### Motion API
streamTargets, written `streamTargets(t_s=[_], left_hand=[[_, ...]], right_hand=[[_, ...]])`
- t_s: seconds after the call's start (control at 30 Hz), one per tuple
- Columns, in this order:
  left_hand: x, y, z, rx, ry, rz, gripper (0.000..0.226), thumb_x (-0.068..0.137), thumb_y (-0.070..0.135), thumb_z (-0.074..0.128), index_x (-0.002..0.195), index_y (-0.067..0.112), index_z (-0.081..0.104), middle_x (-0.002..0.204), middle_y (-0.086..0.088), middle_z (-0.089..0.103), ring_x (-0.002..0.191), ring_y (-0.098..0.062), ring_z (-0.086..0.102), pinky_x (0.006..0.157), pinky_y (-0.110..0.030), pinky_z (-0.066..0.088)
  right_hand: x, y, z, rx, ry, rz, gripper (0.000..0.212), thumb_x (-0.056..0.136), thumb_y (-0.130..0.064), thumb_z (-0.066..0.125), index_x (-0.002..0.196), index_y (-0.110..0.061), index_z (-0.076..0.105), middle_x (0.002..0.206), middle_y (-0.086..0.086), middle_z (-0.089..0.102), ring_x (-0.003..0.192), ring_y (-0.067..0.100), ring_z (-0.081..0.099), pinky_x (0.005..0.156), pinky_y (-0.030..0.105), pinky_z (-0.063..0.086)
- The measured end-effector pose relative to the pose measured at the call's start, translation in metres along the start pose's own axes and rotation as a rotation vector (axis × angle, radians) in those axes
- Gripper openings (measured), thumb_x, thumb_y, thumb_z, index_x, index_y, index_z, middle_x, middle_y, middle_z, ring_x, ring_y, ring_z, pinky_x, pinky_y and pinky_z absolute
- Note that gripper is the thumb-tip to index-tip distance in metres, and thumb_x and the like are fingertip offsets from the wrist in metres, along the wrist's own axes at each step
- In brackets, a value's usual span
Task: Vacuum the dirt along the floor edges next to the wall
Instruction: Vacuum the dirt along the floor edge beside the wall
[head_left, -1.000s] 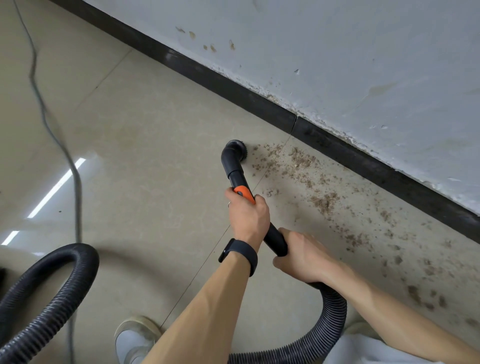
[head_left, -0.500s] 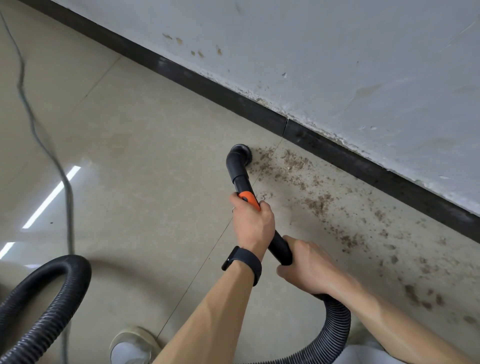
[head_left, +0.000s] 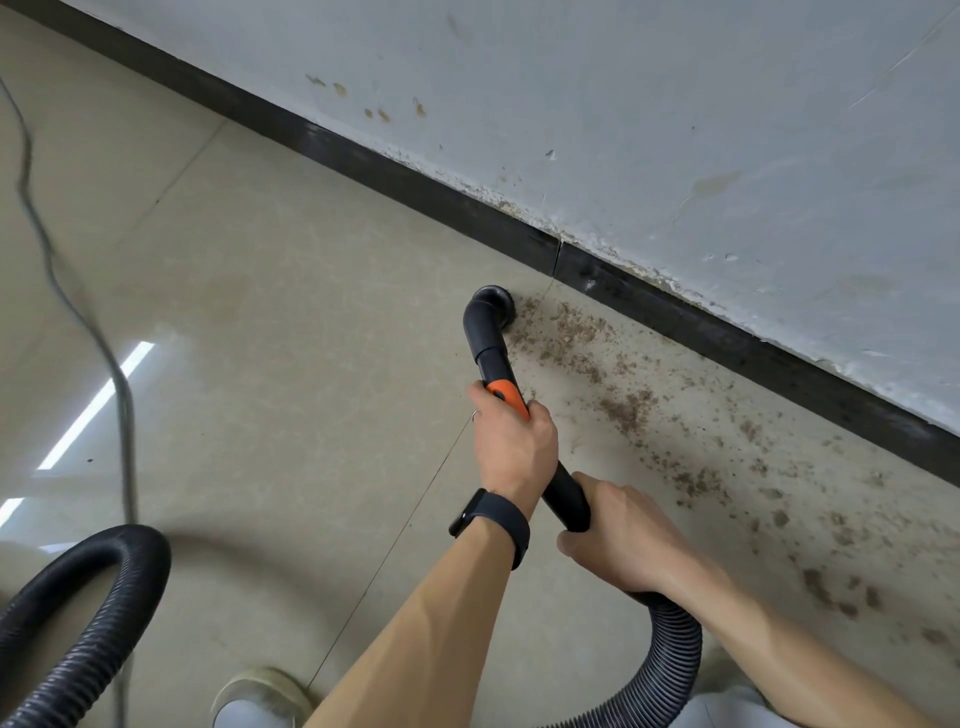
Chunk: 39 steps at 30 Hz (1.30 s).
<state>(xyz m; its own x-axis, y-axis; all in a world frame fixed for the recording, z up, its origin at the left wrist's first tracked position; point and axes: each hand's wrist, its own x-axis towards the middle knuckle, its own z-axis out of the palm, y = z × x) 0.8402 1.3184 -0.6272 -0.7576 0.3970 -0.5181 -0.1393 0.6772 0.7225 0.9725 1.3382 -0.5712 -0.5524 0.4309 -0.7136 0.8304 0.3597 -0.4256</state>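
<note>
**Both hands on the wand, nozzle at the floor's edge**

My left hand is the forward one. Its fingers are wrapped tight round the black wand, just behind the orange collar, and my thumb lies against that collar. There is a dark watch on that wrist and a thin ring on one finger. My right hand grips further back, fingers curled round the wand's rear end where the ribbed hose joins it. The hose bends down and away under my right forearm.

The wand's elbow turns downward into the round nozzle, which sits on the beige floor near the floor's far edge, close to the black skirting but not touching it. I cannot tell whether its rim is pressed flat on the floor.

The dirt starts right at the nozzle's right side. It runs as brown crumbs and patches along the floor's edge beside the skirting, towards the right side of the view. Above the skirting is the grey, stained wall.

At the lower left, a hose loop arches over the floor, and a thin grey cable snakes down the left side. The toe of my shoe shows at the bottom edge.
</note>
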Motion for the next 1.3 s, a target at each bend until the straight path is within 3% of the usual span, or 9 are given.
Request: streamTargets(t_s=[0.1,0.23,0.43,0.6,0.7,0.97,1.07,1.17,1.3], left_hand=[[0.0,0.005,0.002,0.02,-0.013,0.008,0.042,0.085,0.022,0.051,0.12,0.024,0.027,0.086,-0.016,0.06,0.064,-0.032,0.062,0.051,-0.044,0.053],[0.006,0.007,0.007,0.151,-0.018,0.033,0.043,0.091,0.016,0.049,0.129,0.012,0.029,0.081,-0.008,0.054,0.055,-0.021,0.049,0.046,-0.027,0.036],[0.003,0.014,0.011,0.055,-0.022,0.011,0.039,0.086,0.019,0.051,0.115,0.025,0.026,0.081,-0.011,0.057,0.061,-0.029,0.059,0.049,-0.039,0.051],[0.008,0.019,0.019,0.094,-0.029,-0.005,0.04,0.087,0.016,0.05,0.121,0.019,0.029,0.078,-0.01,0.054,0.059,-0.028,0.055,0.047,-0.035,0.043],[0.009,0.021,0.022,0.204,-0.088,0.036,0.036,0.088,0.018,0.049,0.121,0.008,0.036,0.084,-0.022,0.05,0.071,-0.041,0.058,0.052,-0.032,0.04],[0.003,0.033,0.031,0.277,-0.069,0.09,0.035,0.092,0.011,0.048,0.123,0.004,0.034,0.076,-0.002,0.048,0.055,-0.017,0.044,0.045,-0.024,0.031],[-0.001,0.04,0.033,0.164,-0.053,0.052,0.043,0.091,0.015,0.05,0.128,0.01,0.029,0.083,-0.011,0.058,0.06,-0.022,0.055,0.045,-0.026,0.036],[-0.001,0.042,0.031,0.098,-0.06,0.025,0.042,0.089,0.014,0.051,0.126,0.01,0.03,0.08,-0.009,0.055,0.059,-0.022,0.052,0.046,-0.028,0.037],[0.002,0.044,0.013,0.064,-0.071,0.005,0.036,0.09,0.018,0.05,0.12,0.016,0.03,0.085,-0.013,0.059,0.066,-0.029,0.06,0.057,-0.043,0.055]], right_hand=[[0.001,0.001,-0.003,0.007,0.006,0.01,0.02,0.082,-0.029,0.062,0.083,-0.028,0.043,0.074,-0.002,0.06,0.065,0.019,0.055,0.055,0.031,0.036],[0.004,0.001,-0.007,0.018,0.012,0.015,0.019,0.082,-0.029,0.063,0.083,-0.027,0.044,0.073,-0.001,0.059,0.064,0.018,0.054,0.055,0.033,0.037],[0.004,0.006,-0.011,0.015,0.016,0.018,0.019,0.083,-0.03,0.063,0.083,-0.027,0.044,0.074,-0.001,0.06,0.063,0.018,0.054,0.055,0.032,0.037],[0.005,0.01,-0.015,0.028,0.027,0.016,0.02,0.084,-0.029,0.063,0.083,-0.026,0.044,0.075,0.0,0.06,0.064,0.019,0.056,0.056,0.033,0.038],[0.005,0.013,-0.016,0.043,0.039,0.017,0.02,0.084,-0.028,0.063,0.083,-0.025,0.044,0.074,0.0,0.059,0.063,0.019,0.054,0.055,0.032,0.036],[0.009,0.024,-0.022,0.065,0.052,0.042,0.019,0.081,-0.027,0.062,0.082,-0.024,0.043,0.07,-0.001,0.056,0.059,0.018,0.049,0.055,0.032,0.034],[0.01,0.029,-0.022,0.077,0.065,0.051,0.018,0.08,-0.026,0.062,0.081,-0.023,0.044,0.068,-0.001,0.054,0.058,0.018,0.047,0.055,0.031,0.034],[0.01,0.028,-0.023,0.063,0.067,0.045,0.017,0.08,-0.025,0.062,0.082,-0.022,0.044,0.068,-0.001,0.054,0.057,0.018,0.048,0.055,0.031,0.034],[0.016,0.015,-0.025,0.027,0.048,0.015,0.016,0.082,-0.027,0.062,0.086,-0.022,0.048,0.071,-0.001,0.058,0.059,0.019,0.053,0.053,0.032,0.036]])
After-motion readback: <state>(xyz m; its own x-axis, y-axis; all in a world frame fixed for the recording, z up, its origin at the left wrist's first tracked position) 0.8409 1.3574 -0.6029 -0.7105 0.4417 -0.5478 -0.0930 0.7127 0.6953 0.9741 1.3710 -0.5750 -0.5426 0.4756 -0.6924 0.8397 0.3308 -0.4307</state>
